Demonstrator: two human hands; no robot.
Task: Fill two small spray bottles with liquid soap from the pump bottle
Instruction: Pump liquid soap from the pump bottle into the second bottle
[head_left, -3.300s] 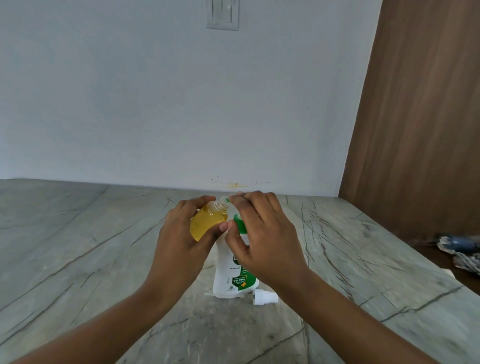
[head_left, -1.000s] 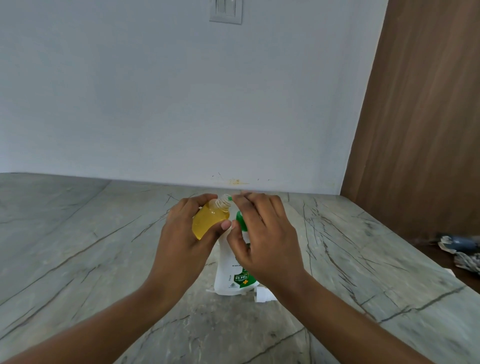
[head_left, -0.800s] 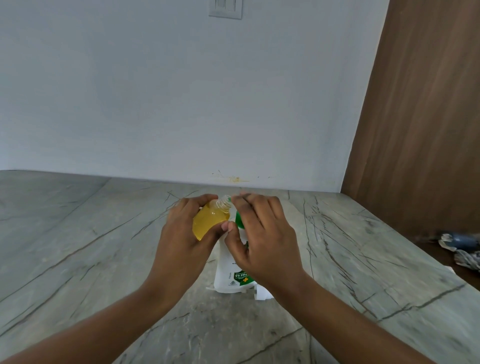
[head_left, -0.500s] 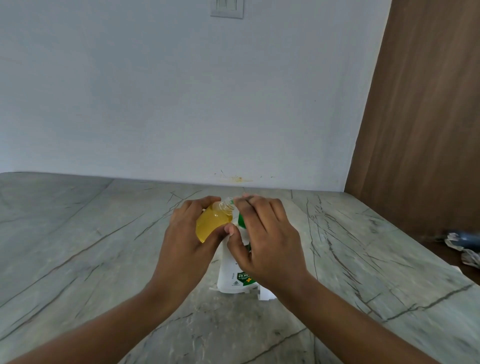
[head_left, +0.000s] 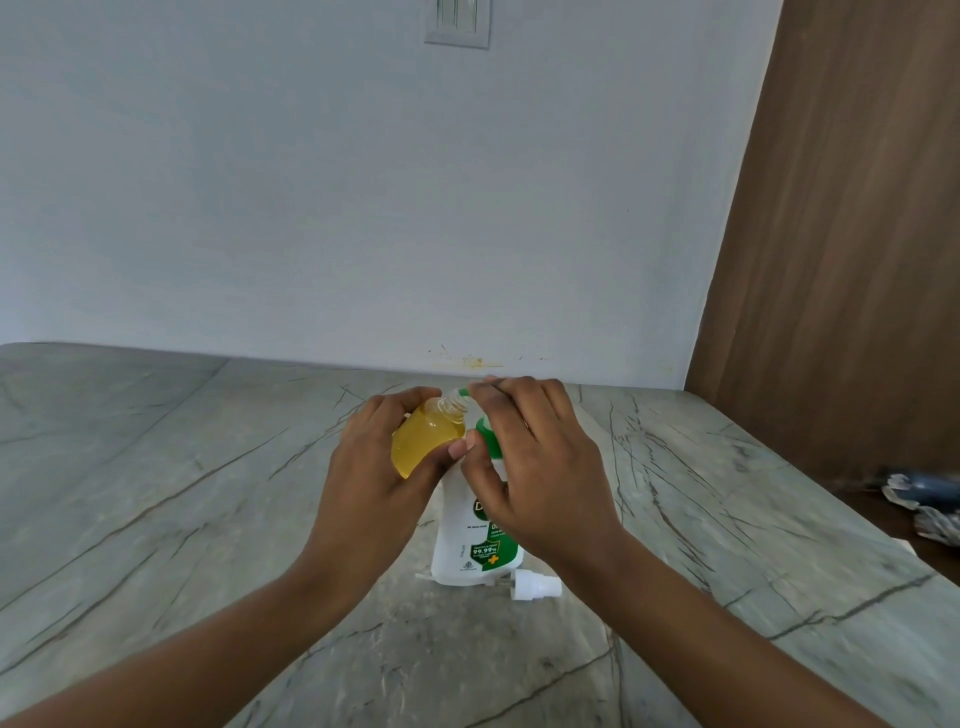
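In the left hand grip, spray bottle tilts toward pump bottle

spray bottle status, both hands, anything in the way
Left hand grips spray bottle, tilted, uncapped, yellow soap inside. Right hand grips pump bottle top. Loose cap on counter by its base.

A grey marble-patterned countertop with dark veins is seen across the lower frame. It is backed by a pale, plain wall. A light switch plate is mounted high on the wall, cut off by the top edge. A yellowish smear is noted low on the wall, just above the counter line. A brown wood-grain panel is set at the right. Crumpled blue-grey and white items, too blurred to identify, are seen on a dark surface beyond the counter's right edge.
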